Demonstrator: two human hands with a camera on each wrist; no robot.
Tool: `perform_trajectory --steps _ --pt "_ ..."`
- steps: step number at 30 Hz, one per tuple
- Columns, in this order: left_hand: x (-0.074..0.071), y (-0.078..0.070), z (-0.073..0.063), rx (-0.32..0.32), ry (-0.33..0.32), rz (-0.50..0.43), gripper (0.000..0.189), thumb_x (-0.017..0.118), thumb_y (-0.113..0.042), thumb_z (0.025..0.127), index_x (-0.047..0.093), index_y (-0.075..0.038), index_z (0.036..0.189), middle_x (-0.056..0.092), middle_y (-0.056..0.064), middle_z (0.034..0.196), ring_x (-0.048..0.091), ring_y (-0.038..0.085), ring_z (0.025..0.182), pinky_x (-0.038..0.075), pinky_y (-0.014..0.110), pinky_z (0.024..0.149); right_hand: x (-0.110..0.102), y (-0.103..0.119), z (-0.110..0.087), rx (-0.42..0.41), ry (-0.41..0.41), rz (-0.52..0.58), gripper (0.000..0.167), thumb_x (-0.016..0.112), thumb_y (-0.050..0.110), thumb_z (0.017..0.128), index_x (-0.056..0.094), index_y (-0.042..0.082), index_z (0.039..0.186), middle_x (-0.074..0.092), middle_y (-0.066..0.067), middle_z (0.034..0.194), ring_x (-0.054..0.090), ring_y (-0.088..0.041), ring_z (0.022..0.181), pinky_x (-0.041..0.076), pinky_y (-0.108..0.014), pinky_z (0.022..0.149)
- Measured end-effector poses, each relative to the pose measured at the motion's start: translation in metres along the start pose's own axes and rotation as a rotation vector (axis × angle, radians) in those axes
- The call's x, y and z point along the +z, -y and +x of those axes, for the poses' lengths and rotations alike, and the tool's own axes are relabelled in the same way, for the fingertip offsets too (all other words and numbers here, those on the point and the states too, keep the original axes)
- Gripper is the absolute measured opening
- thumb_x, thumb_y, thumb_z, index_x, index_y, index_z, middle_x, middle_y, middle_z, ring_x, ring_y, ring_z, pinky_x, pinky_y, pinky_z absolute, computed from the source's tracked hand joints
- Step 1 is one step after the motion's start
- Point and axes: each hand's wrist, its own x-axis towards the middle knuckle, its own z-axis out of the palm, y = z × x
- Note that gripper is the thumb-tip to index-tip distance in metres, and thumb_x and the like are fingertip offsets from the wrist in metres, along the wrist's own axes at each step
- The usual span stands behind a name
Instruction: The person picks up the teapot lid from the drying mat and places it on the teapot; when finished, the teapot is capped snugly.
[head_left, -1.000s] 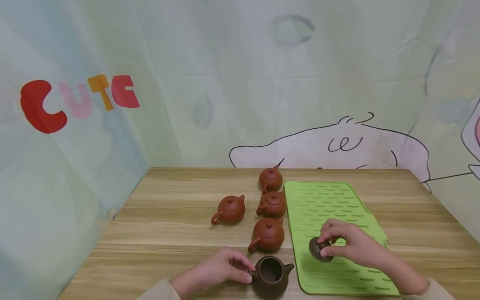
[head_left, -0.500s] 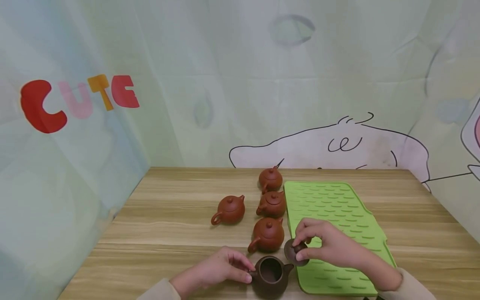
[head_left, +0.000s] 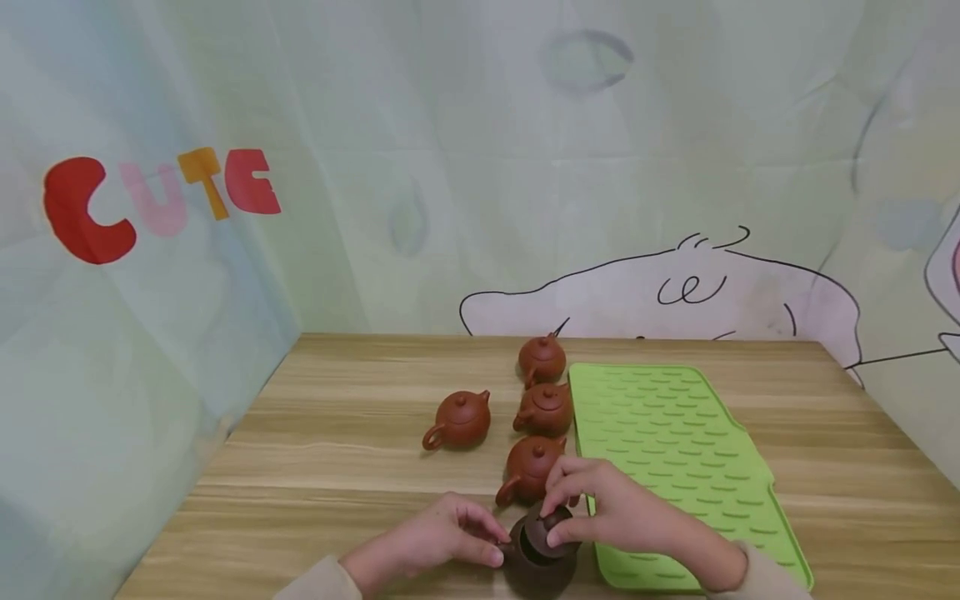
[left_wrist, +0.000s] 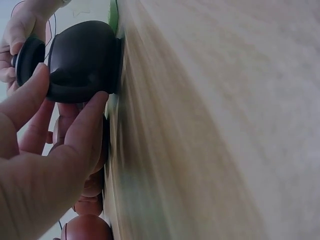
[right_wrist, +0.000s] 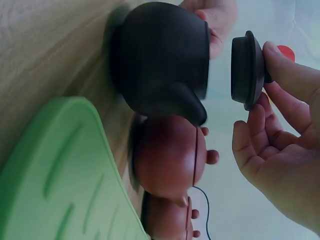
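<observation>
A dark brown teapot (head_left: 538, 577) stands uncovered at the table's front, its spout to the right. My left hand (head_left: 442, 542) pinches its handle (left_wrist: 75, 94) between thumb and fingers. Just above the opening, my right hand (head_left: 626, 512) pinches the dark lid (head_left: 551, 533) by its knob. In the right wrist view a gap shows between the lid (right_wrist: 245, 70) and the teapot's rim (right_wrist: 206, 60). Right behind the dark teapot sits a reddish-brown teapot (head_left: 528, 471), partly hidden by my right hand.
Two more reddish-brown teapots, a middle one (head_left: 546, 410) and a far one (head_left: 542, 358), continue the row along the left edge of a green ridged mat (head_left: 675, 450). Another reddish teapot (head_left: 462, 419) stands left of the row. A printed curtain (head_left: 480, 167) hangs behind the wooden table (head_left: 337, 417).
My right hand has carried the lid leftward from over the green mat to above the dark teapot's opening. The left hand stays at the handle.
</observation>
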Motion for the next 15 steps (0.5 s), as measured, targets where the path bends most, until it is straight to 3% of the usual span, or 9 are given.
perform_trajectory --steps 3,15 --pt "-0.001 0.000 0.000 -0.003 0.001 -0.008 0.026 0.075 -0.001 0.080 0.067 0.013 0.101 0.070 -0.003 0.085 0.060 0.007 0.079 0.048 0.018 0.070 0.004 -0.001 0.003 -0.019 0.016 -0.012 0.016 0.073 0.028 0.084 0.072 0.015 0.092 0.058 0.004 0.092 0.051 -0.005 0.082 0.049 -0.023 0.071" --pt "0.000 -0.001 0.000 -0.011 0.002 -0.014 0.025 0.075 -0.002 0.080 0.068 0.012 0.100 0.070 -0.001 0.086 0.059 0.007 0.078 0.047 0.019 0.069 0.013 -0.007 0.005 0.041 0.051 -0.026 0.014 0.075 0.027 0.083 0.072 0.015 0.090 0.057 0.008 0.092 0.050 -0.003 0.084 0.048 -0.021 0.071"
